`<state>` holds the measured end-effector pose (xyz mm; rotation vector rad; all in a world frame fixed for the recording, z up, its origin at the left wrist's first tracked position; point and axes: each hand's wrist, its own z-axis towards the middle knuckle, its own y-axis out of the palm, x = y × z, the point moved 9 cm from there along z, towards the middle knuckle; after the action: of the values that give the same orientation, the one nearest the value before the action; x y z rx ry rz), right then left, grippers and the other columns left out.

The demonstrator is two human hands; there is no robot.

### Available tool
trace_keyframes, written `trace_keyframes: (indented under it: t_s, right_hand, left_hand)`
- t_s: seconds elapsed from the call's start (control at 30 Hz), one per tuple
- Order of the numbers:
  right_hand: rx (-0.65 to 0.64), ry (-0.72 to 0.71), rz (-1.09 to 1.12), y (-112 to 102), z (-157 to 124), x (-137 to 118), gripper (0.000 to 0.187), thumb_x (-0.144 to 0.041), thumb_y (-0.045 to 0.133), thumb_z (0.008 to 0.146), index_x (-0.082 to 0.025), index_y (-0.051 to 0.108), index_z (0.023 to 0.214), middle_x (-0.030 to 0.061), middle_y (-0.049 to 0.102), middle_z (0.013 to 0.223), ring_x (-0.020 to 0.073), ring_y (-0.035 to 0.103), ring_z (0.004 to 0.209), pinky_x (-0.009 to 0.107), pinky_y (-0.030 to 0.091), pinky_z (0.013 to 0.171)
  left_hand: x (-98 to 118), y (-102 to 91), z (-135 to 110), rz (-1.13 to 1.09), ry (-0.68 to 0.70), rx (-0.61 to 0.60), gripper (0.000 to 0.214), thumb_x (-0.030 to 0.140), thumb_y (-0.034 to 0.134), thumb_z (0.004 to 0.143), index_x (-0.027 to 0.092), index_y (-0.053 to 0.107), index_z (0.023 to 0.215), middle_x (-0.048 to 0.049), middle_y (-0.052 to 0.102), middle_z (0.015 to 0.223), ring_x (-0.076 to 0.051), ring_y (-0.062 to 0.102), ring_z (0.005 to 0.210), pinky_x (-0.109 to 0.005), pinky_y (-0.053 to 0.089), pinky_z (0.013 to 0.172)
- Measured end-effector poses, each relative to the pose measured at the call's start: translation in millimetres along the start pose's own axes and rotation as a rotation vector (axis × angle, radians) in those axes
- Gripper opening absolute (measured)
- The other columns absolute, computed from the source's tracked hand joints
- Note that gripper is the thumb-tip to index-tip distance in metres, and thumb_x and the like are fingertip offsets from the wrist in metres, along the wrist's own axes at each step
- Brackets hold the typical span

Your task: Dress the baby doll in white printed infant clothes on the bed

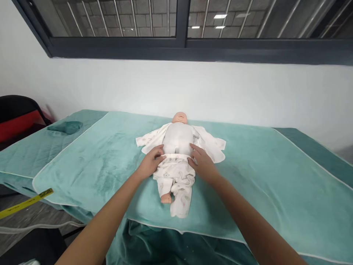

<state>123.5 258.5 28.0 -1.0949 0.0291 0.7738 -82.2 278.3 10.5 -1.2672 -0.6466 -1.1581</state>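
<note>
A baby doll (178, 136) lies on its back, head toward the wall, its pale torso bare at the front. Its white printed jacket (208, 144) is spread open on both sides, with a sleeve out to each side. White patterned baby pants (175, 171) cover the hips and legs. One foot shows at the left cuff; the other pant leg hides its foot. At the left side of the waistband, my left hand (151, 160) grips the pants with bent fingers. My right hand (203, 165) holds the waistband's right side, its fingertips near the doll's belly.
A green padded cover (261, 176) with white piping lies under the doll. Behind it rises a white wall (124, 84) below a dark-framed window (182, 48). A black and red chair (19, 119) stands far left, and a yellow strap (26, 203) hangs nearer.
</note>
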Motion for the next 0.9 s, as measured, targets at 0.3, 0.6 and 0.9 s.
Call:
trace_keyframes:
  t_s: [0.3,0.6,0.9]
  right_hand:
    - [-0.013,0.311,0.040,0.8,54.1,51.9,0.018,-0.035,0.047,0.090,-0.024,0.047,0.075,0.0001,0.056,0.067,0.0204,0.054,0.067,0.030,0.036,0.063]
    - [0.197,0.476,0.548,20.9,63.3,92.0,0.023,-0.043,0.056,0.086,-0.023,0.050,0.078,-0.0049,0.045,0.065,0.0144,0.044,0.064,0.028,0.035,0.062]
    - [0.055,0.097,0.400,14.7,76.6,67.5,0.017,-0.041,0.060,0.089,-0.024,0.057,0.086,0.0073,0.052,0.136,0.0250,0.045,0.129,0.039,0.037,0.103]
  left_hand:
    - [-17.6,-7.5,59.9,0.188,-0.093,0.251,0.014,0.030,0.051,0.086,0.022,0.045,0.076,0.0054,0.048,0.063,-0.014,0.048,0.064,-0.026,0.037,0.065]
    - [-43.8,5.1,83.6,0.099,-0.005,0.287,0.020,0.039,0.057,0.085,0.021,0.053,0.079,0.0016,0.052,0.075,-0.014,0.048,0.069,-0.026,0.040,0.066]
    - [-30.7,11.9,88.3,0.000,0.138,0.179,0.021,0.036,0.064,0.083,0.020,0.052,0.077,-0.0119,0.058,0.131,-0.024,0.053,0.124,-0.037,0.042,0.100]
